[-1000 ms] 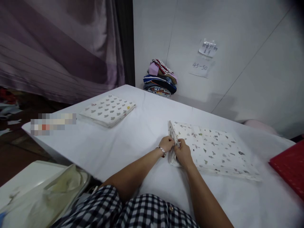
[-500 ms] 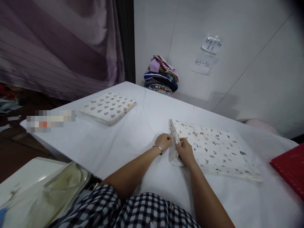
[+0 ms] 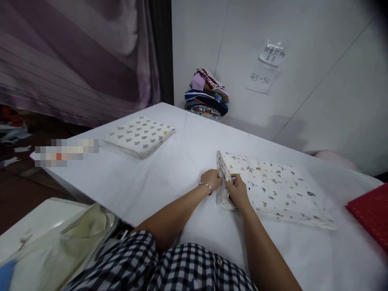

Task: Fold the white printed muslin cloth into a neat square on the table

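Note:
A folded white patterned cloth (image 3: 273, 188) lies flat on the white table (image 3: 169, 169), its layered edge turned towards me. My left hand (image 3: 211, 179) is closed against that layered edge at its left side, a thin bracelet on the wrist. My right hand (image 3: 239, 193) pinches the same edge from the top, fingers curled round the layers. Both hands meet at the cloth's near left corner.
A second folded cloth with grey shapes (image 3: 139, 135) lies at the table's left. A stack of coloured fabrics (image 3: 207, 97) sits at the back by the wall. A red cloth (image 3: 371, 214) is at the right edge. A plastic-covered tray (image 3: 54, 238) stands at lower left.
My hands stay at the cloth's layered edge; the fingers have shifted slightly along the layers. The view has risen a little.

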`<state>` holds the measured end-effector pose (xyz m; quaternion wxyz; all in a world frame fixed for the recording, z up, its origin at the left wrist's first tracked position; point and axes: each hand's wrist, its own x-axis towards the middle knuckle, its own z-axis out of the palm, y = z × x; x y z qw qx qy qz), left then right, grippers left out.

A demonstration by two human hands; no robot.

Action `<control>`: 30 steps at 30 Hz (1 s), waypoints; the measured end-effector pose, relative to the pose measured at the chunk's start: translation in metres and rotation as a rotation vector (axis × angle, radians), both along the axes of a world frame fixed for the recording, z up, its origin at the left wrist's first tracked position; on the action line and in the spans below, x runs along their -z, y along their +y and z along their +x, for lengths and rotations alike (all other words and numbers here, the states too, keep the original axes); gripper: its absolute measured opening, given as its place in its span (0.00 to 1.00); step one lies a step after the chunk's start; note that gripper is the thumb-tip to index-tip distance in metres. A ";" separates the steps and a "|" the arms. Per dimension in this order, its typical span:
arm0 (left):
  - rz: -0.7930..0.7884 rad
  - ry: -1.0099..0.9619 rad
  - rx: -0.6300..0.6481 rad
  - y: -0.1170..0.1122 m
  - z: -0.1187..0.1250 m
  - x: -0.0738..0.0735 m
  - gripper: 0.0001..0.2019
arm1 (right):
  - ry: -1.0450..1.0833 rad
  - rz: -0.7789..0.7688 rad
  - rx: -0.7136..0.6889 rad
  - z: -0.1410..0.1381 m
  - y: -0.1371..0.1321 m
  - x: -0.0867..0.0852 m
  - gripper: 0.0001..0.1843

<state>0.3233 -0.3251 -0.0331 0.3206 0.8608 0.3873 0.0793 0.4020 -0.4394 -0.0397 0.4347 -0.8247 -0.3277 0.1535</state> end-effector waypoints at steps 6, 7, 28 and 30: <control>-0.307 -0.183 -0.098 0.001 0.001 0.002 0.05 | -0.109 -0.092 -0.015 -0.004 0.001 -0.005 0.14; -0.342 -0.196 -0.100 0.001 0.002 0.002 0.05 | -0.133 -0.110 -0.021 -0.006 0.001 -0.006 0.14; 0.157 0.053 0.019 0.006 -0.007 -0.003 0.14 | -0.157 -0.184 -0.011 -0.007 0.005 -0.008 0.12; 0.192 0.092 0.042 0.003 -0.003 -0.002 0.16 | -0.161 -0.174 -0.008 -0.007 0.005 -0.007 0.12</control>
